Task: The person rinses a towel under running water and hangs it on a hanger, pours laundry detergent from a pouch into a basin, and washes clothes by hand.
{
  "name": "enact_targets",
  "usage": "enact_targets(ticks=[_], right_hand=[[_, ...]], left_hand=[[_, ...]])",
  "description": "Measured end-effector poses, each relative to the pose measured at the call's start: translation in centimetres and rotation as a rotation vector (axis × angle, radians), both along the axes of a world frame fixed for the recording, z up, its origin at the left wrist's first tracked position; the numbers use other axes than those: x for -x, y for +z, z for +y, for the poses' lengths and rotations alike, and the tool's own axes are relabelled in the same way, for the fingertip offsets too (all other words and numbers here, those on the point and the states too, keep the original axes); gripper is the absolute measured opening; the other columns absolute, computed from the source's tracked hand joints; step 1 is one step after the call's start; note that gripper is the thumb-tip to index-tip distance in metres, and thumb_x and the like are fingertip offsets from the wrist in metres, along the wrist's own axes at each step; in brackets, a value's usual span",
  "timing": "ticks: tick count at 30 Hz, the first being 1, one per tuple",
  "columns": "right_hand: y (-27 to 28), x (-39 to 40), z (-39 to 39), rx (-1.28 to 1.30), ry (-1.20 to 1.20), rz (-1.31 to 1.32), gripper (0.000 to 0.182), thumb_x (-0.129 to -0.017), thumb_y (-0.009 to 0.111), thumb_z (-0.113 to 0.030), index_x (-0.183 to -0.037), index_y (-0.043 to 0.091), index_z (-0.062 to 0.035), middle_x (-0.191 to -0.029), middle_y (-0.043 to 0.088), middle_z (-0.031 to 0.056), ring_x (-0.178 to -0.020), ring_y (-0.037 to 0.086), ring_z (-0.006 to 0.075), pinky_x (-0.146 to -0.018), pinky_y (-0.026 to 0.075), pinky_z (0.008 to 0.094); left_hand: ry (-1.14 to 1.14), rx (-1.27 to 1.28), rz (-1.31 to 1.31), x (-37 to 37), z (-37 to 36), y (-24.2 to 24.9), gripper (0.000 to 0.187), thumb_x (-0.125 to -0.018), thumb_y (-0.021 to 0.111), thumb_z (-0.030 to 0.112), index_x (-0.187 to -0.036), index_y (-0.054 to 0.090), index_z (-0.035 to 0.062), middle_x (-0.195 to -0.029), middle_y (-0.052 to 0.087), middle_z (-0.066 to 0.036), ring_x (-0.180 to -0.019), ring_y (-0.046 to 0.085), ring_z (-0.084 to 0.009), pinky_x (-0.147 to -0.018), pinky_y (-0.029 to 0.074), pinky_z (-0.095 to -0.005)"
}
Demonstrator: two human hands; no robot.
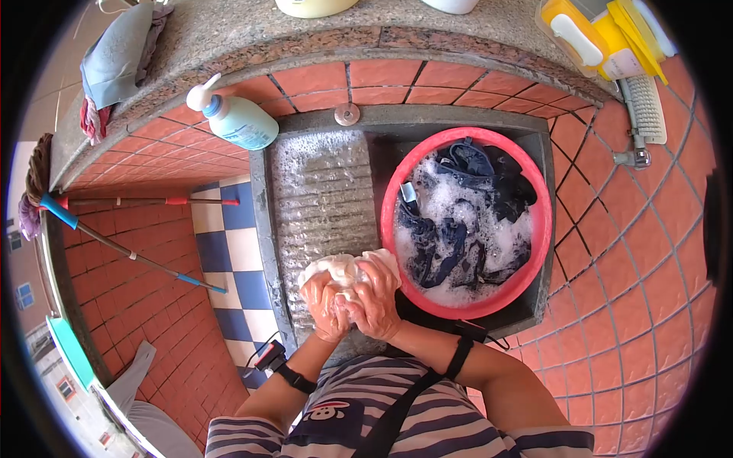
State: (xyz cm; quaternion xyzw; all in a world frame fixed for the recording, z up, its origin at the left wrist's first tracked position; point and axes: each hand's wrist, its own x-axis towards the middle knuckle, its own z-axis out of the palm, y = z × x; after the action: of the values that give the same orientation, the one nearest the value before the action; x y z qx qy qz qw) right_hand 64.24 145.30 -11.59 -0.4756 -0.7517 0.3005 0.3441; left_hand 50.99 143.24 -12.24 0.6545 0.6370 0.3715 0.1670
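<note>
A wet, soapy white cloth (336, 267) is bunched up between my two hands, over the lower part of the ridged stone washboard (324, 191). My left hand (324, 305) is closed on the cloth's left part. Right beside it, my right hand (373, 301) grips the other side, its fingers curled into the folds. Foam covers the board's upper end. Just right of my hands stands a red basin (544, 221) in the stone sink (359, 118), holding dark clothes (466, 164) in sudsy water.
A pump bottle (243, 124) stands at the sink's upper left corner. Yellow packages (603, 38) and a brush (645, 107) are at the upper right. Grey cloth (114, 65) hangs over the ledge at the upper left. Poles (134, 256) lean at left.
</note>
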Motion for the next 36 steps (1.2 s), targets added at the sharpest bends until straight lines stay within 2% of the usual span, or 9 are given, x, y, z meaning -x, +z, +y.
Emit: enact_targets(ticks=[4,6,10,14,19,23,28,32,36], right_hand=[[-3.7,3.2,11.9,0.134,0.057,-0.257,0.034,-0.082,0.055,-0.035,-0.099,0.054,-0.0054,-0.122,0.045,0.0224,-0.121,0.038,0.0384,-0.096,0.031,0.0536],[-3.4,5.0,16.1,-0.12,-0.173,-0.25,0.039,-0.085,0.051,-0.037,-0.105,0.054,-0.0039,-0.127,0.042,0.0274,-0.124,0.034,0.0433,-0.098,0.028,0.0547],[-1.5,3.2,10.3,0.136,-0.14,-0.407,0.042,-0.088,0.049,-0.044,-0.107,0.058,-0.0075,-0.136,0.033,0.0298,-0.125,0.026,0.0538,-0.101,0.021,0.0597],[0.6,0.2,-0.1,0.018,0.048,0.02,0.042,-0.083,0.056,-0.04,-0.105,0.056,-0.0042,-0.123,0.046,0.0173,-0.121,0.037,0.0406,-0.101,0.025,0.0526],[-3.1,4.6,13.5,-0.051,-0.032,-0.219,0.02,-0.084,0.052,-0.025,-0.091,0.053,-0.0057,-0.11,0.052,0.0184,-0.112,0.044,0.0365,-0.094,0.032,0.0474],[-1.8,4.9,13.1,-0.03,-0.217,-0.424,0.039,-0.085,0.055,-0.034,-0.11,0.054,-0.0042,-0.128,0.042,0.0247,-0.121,0.036,0.0437,-0.101,0.024,0.0548],[1.7,0.2,0.7,0.01,0.054,0.007,0.04,-0.086,0.051,-0.04,-0.106,0.053,-0.0055,-0.124,0.045,0.0199,-0.118,0.039,0.0424,-0.1,0.024,0.0543],[-1.9,3.4,10.0,-0.098,0.118,-0.221,0.026,-0.08,0.054,-0.025,-0.098,0.051,-0.0066,-0.11,0.05,0.013,-0.11,0.043,0.0334,-0.09,0.033,0.0474],[-0.9,6.1,14.8,-0.214,-0.275,-0.424,0.035,-0.087,0.051,-0.031,-0.106,0.052,-0.0016,-0.127,0.047,0.0201,-0.125,0.031,0.0448,-0.1,0.028,0.0527]], left_hand=[[0.104,0.356,0.212,2.8,11.7,-2.5,0.029,-0.091,0.04,0.029,-0.091,0.058,0.0057,-0.109,0.055,-0.018,-0.101,0.05,-0.036,-0.085,0.036,-0.0479],[0.264,0.097,0.348,3.1,16.6,-2.6,0.028,-0.091,0.04,0.028,-0.102,0.059,0.0087,-0.119,0.053,-0.018,-0.112,0.045,-0.0388,-0.088,0.034,-0.0512],[0.168,0.332,0.111,2.3,9.7,-2.4,0.037,-0.093,0.038,0.032,-0.116,0.055,0.0081,-0.128,0.05,-0.016,-0.124,0.036,-0.0413,-0.097,0.026,-0.0548],[0.064,0.065,-0.106,-0.2,-0.8,1.0,0.037,-0.09,0.042,0.034,-0.096,0.058,0.002,-0.104,0.057,-0.018,-0.097,0.052,-0.0354,-0.089,0.033,-0.047],[0.172,0.194,0.241,3.0,13.0,-2.0,0.018,-0.086,0.045,0.021,-0.084,0.054,0.0057,-0.093,0.057,-0.014,-0.087,0.048,-0.0358,-0.075,0.037,-0.0449],[0.301,0.256,0.206,2.3,12.7,-0.9,0.038,-0.089,0.044,0.03,-0.121,0.055,0.0131,-0.136,0.042,-0.018,-0.127,0.03,-0.0407,-0.097,0.025,-0.058],[0.12,0.044,-0.138,-0.2,-0.7,1.0,0.027,-0.085,0.049,0.027,-0.095,0.058,0.004,-0.104,0.055,-0.018,-0.098,0.049,-0.035,-0.088,0.033,-0.0456],[0.132,0.105,0.038,2.8,8.5,-2.1,0.011,-0.08,0.047,0.015,-0.079,0.052,0.0059,-0.086,0.054,-0.016,-0.079,0.047,-0.0346,-0.071,0.034,-0.0466],[0.322,0.084,0.159,3.6,14.7,-1.1,0.02,-0.083,0.049,0.021,-0.094,0.059,0.0072,-0.109,0.056,-0.015,-0.106,0.045,-0.0354,-0.086,0.033,-0.0483]])
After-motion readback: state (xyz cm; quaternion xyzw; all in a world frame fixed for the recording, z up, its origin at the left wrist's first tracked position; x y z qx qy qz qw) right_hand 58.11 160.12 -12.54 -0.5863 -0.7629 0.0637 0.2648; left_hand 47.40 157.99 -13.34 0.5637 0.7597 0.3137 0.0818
